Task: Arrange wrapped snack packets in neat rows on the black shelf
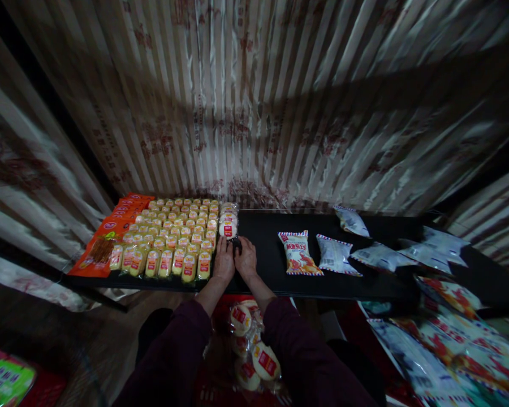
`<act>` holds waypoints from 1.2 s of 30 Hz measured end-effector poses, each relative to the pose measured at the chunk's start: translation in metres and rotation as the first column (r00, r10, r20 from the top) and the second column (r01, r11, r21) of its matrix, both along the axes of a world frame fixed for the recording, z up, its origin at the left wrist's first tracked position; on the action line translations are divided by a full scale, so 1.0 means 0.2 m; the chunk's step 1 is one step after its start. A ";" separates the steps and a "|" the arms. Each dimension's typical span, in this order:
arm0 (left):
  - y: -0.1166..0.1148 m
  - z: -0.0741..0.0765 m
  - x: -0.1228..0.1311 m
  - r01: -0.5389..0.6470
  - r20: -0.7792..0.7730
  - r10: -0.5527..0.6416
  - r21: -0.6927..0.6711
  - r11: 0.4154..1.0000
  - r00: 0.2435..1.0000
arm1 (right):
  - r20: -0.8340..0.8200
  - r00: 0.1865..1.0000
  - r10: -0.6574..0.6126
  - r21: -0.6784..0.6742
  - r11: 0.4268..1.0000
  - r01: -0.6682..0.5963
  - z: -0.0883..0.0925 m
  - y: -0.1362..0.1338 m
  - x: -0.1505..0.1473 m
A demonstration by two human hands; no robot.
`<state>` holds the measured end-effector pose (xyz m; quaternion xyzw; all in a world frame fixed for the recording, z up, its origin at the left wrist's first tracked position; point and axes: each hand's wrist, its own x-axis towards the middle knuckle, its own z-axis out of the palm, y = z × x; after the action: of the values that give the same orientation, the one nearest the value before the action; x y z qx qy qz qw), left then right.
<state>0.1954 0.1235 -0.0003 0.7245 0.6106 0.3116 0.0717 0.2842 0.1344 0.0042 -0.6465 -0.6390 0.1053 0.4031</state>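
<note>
My left hand point(223, 263) and my right hand point(246, 259) are side by side over the black table, at the near end of a short column of clear-wrapped round white cakes. Both sets of fingers are bent in at the near edge of the front wrapped cake point(228, 227), which has a red label. The finger pads are hidden. Left of the hands lie close rows of small yellow wrapped cakes point(165, 263) with orange-red labels. Between my forearms, a red basket point(220, 381) below the table edge holds several more round white wrapped cakes point(266, 362).
Orange snack bags point(110, 237) lie at the table's left end. To the right are an upright-printed snack bag point(299, 252) and several silvery bags point(338, 255) on the black tabletop point(263, 249). More bags point(458, 339) fill a container at lower right. A patterned curtain point(246, 113) hangs behind.
</note>
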 end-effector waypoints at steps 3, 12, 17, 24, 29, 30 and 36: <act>-0.06 0.01 -0.01 0.017 -0.001 -0.017 -0.025 1.000 1.000 | -0.017 1.000 0.007 -0.006 1.000 -0.007 0.00 -0.07 -0.01; -0.30 0.03 -0.03 0.069 0.070 -0.064 -0.083 0.994 0.996 | -0.055 0.997 0.048 0.009 0.999 -0.047 0.03 -0.30 -0.03; -0.43 -0.02 -0.03 0.094 0.169 -0.072 -0.123 0.988 0.983 | -0.079 0.993 0.086 -0.023 0.996 -0.088 0.04 -0.46 -0.04; -0.60 -0.08 -0.03 0.157 0.252 -0.118 -0.141 0.978 0.961 | -0.106 0.983 0.151 0.007 0.989 -0.151 0.01 -0.64 -0.03; -0.74 -0.09 -0.02 0.160 0.246 -0.120 -0.150 0.976 0.962 | -0.103 0.978 0.183 0.007 0.983 -0.183 -0.06 -0.76 0.00; -0.77 -0.10 -0.02 0.162 0.245 -0.121 -0.153 0.975 0.962 | -0.099 0.977 0.187 -0.003 0.982 -0.188 -0.08 -0.79 0.00; -0.95 -0.22 -0.01 0.187 0.201 -0.145 -0.209 0.960 0.969 | -0.076 0.978 0.192 -0.082 0.977 -0.198 -0.21 -0.94 0.02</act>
<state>0.1926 -0.0674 -0.0437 0.7285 0.5698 0.2983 0.2360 0.2882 -0.0543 -0.0381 -0.5939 -0.6801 0.1947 0.3832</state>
